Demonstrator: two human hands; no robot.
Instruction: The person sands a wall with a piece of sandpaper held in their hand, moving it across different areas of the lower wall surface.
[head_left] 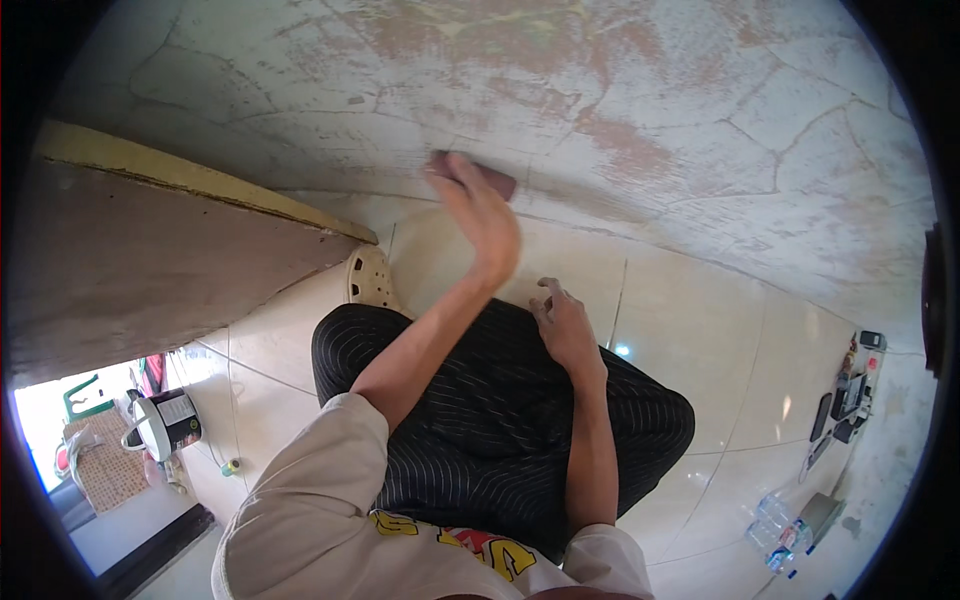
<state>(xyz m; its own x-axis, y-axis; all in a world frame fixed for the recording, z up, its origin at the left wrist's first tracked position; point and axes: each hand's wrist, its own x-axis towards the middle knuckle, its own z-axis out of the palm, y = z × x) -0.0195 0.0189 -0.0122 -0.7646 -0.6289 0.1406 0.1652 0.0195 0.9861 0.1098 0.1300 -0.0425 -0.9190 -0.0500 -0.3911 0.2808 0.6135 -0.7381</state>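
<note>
My left hand (478, 215) reaches forward, closed on a flat reddish-brown piece of sandpaper (497, 182). It presses the sandpaper against the low part of the worn, patchy wall (640, 90), just above the floor; the hand is slightly blurred. My right hand (565, 325) hangs over my lap near the right knee, with fingers loosely bent and apart and nothing in them. Black pinstriped trousers (500, 400) cover my folded legs. By my left knee a beige perforated clog (370, 278) shows.
A brown wooden panel with a yellowish edge (180, 165) stands close on the left. Behind it are a paint bucket (168, 425) and a woven mat (105, 460). At the right, plastic bottles (775, 530) and small black devices (850, 395) lie on the tiled floor (690, 310) along the wall.
</note>
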